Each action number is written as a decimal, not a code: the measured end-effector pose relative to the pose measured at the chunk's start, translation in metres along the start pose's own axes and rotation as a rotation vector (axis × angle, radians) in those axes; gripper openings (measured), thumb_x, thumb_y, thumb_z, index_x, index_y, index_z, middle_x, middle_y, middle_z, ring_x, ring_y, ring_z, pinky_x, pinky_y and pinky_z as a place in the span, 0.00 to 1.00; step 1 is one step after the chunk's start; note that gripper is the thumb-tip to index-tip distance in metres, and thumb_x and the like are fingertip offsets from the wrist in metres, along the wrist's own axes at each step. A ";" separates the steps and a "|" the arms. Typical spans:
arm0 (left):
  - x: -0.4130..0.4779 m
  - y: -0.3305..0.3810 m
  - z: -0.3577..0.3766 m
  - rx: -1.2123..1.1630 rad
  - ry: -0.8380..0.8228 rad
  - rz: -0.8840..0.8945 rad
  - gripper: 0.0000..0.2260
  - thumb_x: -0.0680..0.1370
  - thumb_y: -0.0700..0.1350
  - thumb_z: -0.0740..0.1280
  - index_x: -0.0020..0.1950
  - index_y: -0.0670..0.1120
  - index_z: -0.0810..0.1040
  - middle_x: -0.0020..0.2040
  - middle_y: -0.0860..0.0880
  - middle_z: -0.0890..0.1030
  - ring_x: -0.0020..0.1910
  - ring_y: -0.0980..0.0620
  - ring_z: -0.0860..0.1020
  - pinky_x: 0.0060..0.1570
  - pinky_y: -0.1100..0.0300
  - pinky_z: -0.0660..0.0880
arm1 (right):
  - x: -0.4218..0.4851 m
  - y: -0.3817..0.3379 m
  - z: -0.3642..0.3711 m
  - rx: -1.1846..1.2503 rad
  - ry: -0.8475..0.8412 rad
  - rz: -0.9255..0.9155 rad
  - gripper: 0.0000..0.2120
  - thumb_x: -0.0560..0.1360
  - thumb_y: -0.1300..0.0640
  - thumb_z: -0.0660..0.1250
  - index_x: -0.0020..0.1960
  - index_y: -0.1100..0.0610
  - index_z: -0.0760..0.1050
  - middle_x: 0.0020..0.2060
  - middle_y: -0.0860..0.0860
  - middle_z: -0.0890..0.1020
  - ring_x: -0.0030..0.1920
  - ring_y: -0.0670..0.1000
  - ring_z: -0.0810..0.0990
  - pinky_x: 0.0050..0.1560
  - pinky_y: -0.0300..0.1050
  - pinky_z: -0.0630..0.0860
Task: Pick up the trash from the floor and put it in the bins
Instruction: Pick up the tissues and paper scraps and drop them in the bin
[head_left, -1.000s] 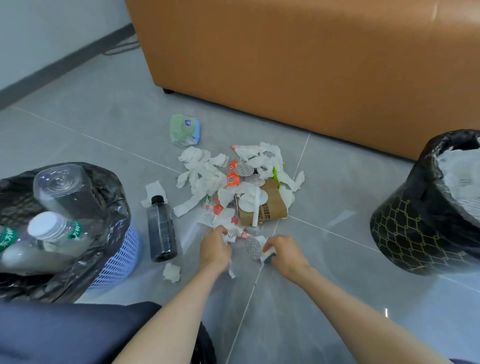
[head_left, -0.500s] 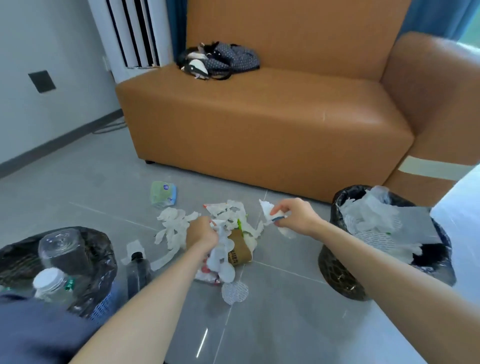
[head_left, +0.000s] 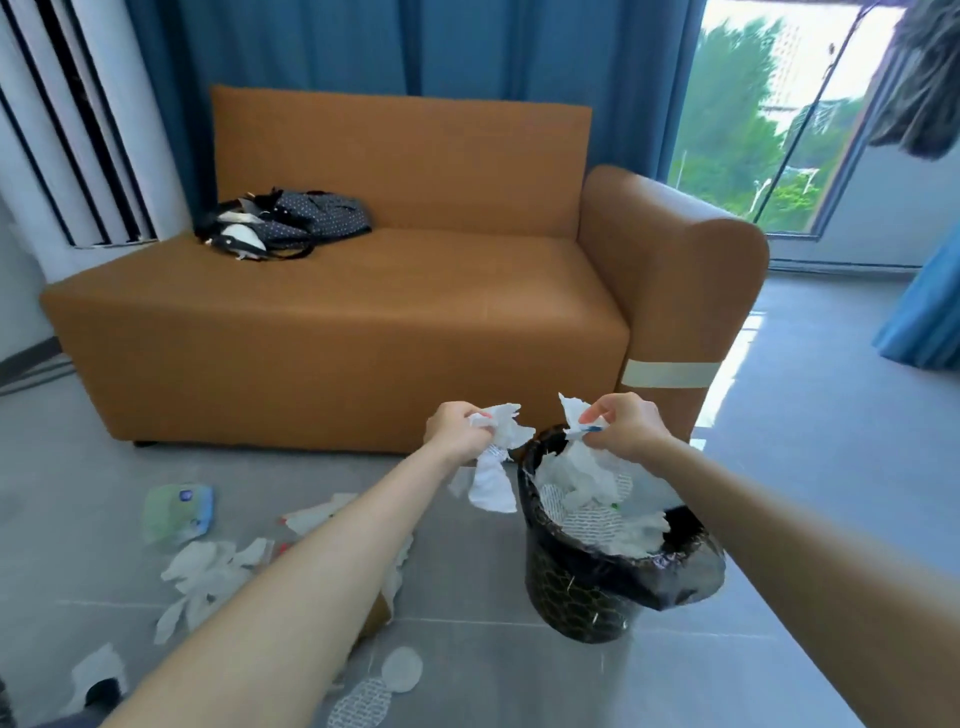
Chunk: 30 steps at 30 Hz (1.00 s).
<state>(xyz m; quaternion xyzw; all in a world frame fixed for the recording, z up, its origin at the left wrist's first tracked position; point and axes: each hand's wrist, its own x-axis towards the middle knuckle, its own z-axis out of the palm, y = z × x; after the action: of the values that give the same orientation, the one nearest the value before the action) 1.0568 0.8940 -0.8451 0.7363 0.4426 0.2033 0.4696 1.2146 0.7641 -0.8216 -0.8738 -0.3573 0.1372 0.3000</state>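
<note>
My left hand (head_left: 457, 434) grips a bunch of white tissue scraps (head_left: 493, 467) that hang just left of the black bin's rim. My right hand (head_left: 623, 428) pinches a white paper scrap (head_left: 574, 415) with a blue bit directly above the black bin (head_left: 597, 592), which is lined with a black bag and holds white tissues. More white tissue pieces (head_left: 208, 571) lie scattered on the grey floor at the lower left, partly hidden by my left forearm.
An orange sofa (head_left: 363, 322) stands right behind the bin, with a dark bag (head_left: 285, 223) on its seat. A green packet (head_left: 176, 512) and round white pads (head_left: 400, 670) lie on the floor. Blue curtains and a window fill the back.
Both hands rose from the floor pile with paper scraps and swung right to the black bin. The view lifted, so the left blue bin with bottles dropped out of sight.
</note>
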 end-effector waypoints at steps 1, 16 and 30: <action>0.003 0.007 0.014 -0.021 -0.031 0.013 0.09 0.76 0.41 0.64 0.54 0.47 0.80 0.56 0.45 0.78 0.51 0.46 0.78 0.41 0.60 0.76 | 0.002 0.013 -0.004 0.010 0.011 0.042 0.09 0.72 0.62 0.71 0.52 0.55 0.79 0.58 0.56 0.76 0.51 0.52 0.74 0.47 0.43 0.73; 0.033 -0.004 0.166 0.236 -0.396 0.081 0.19 0.82 0.51 0.51 0.73 0.52 0.62 0.70 0.47 0.67 0.70 0.42 0.61 0.60 0.54 0.65 | 0.030 0.095 -0.003 0.062 0.178 0.196 0.13 0.73 0.66 0.68 0.55 0.55 0.79 0.60 0.55 0.77 0.57 0.54 0.75 0.51 0.42 0.72; 0.037 -0.032 0.126 0.647 -0.290 0.243 0.16 0.79 0.53 0.58 0.66 0.58 0.73 0.59 0.47 0.62 0.62 0.43 0.58 0.64 0.53 0.57 | 0.038 0.089 0.062 -0.164 -0.104 -0.032 0.18 0.77 0.61 0.66 0.66 0.54 0.74 0.66 0.54 0.75 0.58 0.53 0.78 0.53 0.44 0.74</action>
<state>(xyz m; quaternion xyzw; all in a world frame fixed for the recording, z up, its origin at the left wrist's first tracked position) 1.1516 0.8660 -0.9377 0.9149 0.3225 0.0009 0.2430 1.2617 0.7672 -0.9270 -0.8813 -0.3964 0.1480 0.2106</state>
